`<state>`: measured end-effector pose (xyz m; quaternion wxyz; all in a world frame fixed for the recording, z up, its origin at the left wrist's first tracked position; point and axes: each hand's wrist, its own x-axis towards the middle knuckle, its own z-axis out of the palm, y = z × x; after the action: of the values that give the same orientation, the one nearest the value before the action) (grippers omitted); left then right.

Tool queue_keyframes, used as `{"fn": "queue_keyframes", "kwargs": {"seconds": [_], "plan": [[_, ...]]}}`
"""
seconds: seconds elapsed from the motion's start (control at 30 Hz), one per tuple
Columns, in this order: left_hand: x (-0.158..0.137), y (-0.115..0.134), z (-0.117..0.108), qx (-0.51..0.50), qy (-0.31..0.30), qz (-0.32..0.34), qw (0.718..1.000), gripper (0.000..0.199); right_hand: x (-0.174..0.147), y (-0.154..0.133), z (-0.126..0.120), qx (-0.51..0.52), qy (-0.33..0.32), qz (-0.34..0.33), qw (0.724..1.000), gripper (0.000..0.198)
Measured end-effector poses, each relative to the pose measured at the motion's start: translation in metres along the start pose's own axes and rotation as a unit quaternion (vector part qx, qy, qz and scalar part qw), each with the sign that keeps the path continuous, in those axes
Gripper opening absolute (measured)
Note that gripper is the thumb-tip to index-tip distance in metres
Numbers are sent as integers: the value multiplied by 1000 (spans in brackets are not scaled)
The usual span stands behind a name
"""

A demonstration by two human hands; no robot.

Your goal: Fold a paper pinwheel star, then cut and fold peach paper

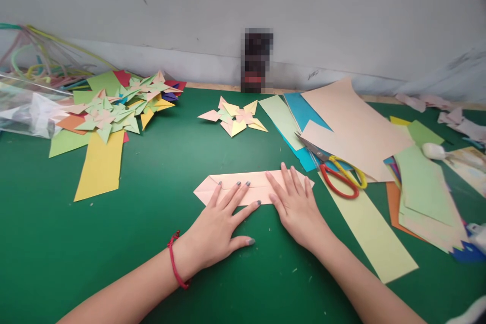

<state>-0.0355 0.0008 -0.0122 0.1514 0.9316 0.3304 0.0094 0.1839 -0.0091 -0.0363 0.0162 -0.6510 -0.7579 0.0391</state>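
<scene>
A folded strip of pink paper (258, 180) lies flat on the green table, its two ends brought to points. My left hand (222, 220) rests on the strip's left half with fingers spread, the thumb out over the table. Across the right half lies my right hand (298, 207), also flat with fingers stretched out, covering part of the pointed right end. Neither hand grips anything. Beyond the strip sits a star-shaped folded paper piece (237, 117) in pink and pale yellow.
Scissors (339, 174) with red and yellow handles lie right of my hands, on pink sheets (353, 126) and beside a pale green strip (370, 233). Several folded stars (110, 114) are heaped at the left over coloured paper. A pixelated dark object (257, 61) stands against the wall.
</scene>
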Motion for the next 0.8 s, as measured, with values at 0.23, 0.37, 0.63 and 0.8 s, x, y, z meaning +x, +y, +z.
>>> {"fn": "queue_keyframes", "kwargs": {"seconds": [0.23,0.37,0.63,0.8], "plan": [[4,1,2,17,14,25,999,70,0,0,1,-3,10,-2,1000,48],[7,-3,3,6,20,48,999,71,1,0,1,-5,13,-4,1000,48],[9,-5,0,13,32,56,998,73,-1,-10,0,-22,55,-1,998,48],[9,-5,2,17,34,44,998,76,5,-16,-3,-13,72,-58,996,49]]}}
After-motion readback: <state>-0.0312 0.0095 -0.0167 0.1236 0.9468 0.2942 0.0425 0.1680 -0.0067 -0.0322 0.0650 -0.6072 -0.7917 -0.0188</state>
